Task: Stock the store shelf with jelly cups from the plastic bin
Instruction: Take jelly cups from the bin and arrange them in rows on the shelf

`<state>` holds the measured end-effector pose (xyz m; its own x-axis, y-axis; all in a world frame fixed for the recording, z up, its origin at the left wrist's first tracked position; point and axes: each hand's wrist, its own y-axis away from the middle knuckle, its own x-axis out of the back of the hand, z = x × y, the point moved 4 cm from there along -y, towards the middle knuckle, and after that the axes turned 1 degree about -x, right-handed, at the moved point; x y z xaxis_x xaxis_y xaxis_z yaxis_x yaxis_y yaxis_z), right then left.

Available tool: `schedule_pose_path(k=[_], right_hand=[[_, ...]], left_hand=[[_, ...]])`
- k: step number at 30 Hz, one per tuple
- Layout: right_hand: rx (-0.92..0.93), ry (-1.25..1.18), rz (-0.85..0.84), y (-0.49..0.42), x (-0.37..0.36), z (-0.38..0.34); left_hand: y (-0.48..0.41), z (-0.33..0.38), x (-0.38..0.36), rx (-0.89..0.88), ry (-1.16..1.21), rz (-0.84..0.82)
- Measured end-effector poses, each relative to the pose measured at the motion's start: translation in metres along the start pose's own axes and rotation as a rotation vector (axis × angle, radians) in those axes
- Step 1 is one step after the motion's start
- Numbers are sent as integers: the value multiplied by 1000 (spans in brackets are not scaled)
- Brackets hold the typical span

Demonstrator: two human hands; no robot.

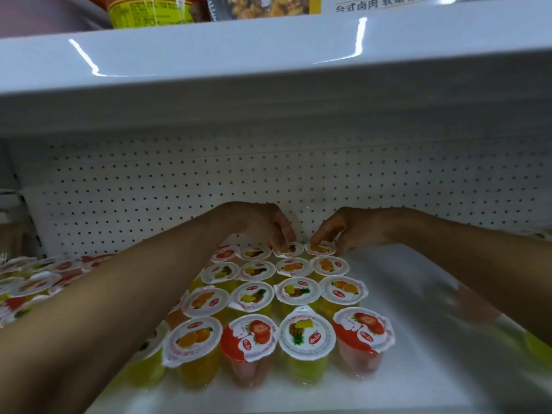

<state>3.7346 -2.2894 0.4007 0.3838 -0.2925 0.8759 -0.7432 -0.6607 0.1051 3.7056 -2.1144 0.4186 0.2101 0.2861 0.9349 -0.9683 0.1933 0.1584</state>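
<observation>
White store shelf (418,339) w/ perforated back panel (149,186). Upper shelf (268,55) overhead carries a yellow jar (149,10) & a food box (268,4). Jelly cups (252,295) stand upright in tight rows mid-shelf, front to back, mixed orange/pineapple/strawberry lids. More cups (33,282) at far L, blurred. Both forearms reach over the rows to the back. L hand (260,225): fingers curled down, tips pinching lid rim of back-row cup (288,250). R hand (346,231): thumb & fingers curled round corner cup (321,249), right beside it. Both cups in last row, near back panel.
</observation>
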Motion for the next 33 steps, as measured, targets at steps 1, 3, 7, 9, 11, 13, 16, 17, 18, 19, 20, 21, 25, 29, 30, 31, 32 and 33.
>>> schedule_pose_path(k=[1,3,7,9,11,13,16,17,18,19,20,21,25,29,30,31,32,33], right_hand=[[-4,-9,2,1,-1,0],[-13,2,7,2,-2,-2],[-25,54,93,8,-2,-10],[-2,62,193,16,0,-13],[53,122,275,29,0,-17],[97,187,318,48,-2,-21],[147,214,359,80,-6,-19],[158,206,372,92,-7,-17],[165,197,385,103,-8,-15],[168,194,393,114,-9,-12],[168,195,394,125,-10,-10],[171,194,390,135,-11,-8],[187,211,404,174,-22,-1],[176,304,561,222,-23,19],[160,319,619,235,-20,26],[135,335,673,248,-17,35],[102,352,712,260,-14,45],[64,368,730,270,-11,54]], left_hand=[[0,-1,0,-3,-2,4],[-2,-4,0,-17,-16,12],[-4,0,-1,-27,-49,42],[2,11,0,-84,-87,133],[18,27,0,-169,-129,226],[42,45,-6,-240,-135,284],[86,69,-21,-294,-63,332],[100,76,-28,-303,-41,352],[113,83,-36,-309,-29,369],[123,89,-44,-312,-25,379],[130,95,-52,-309,-26,383],[135,100,-60,-301,-29,386],[140,116,-89,-233,-192,493],[150,123,-110,-113,-358,605],[152,125,-115,-93,-372,639],[155,128,-119,-82,-389,673],[157,132,-123,-77,-405,701],[159,137,-127,-75,-415,726]])
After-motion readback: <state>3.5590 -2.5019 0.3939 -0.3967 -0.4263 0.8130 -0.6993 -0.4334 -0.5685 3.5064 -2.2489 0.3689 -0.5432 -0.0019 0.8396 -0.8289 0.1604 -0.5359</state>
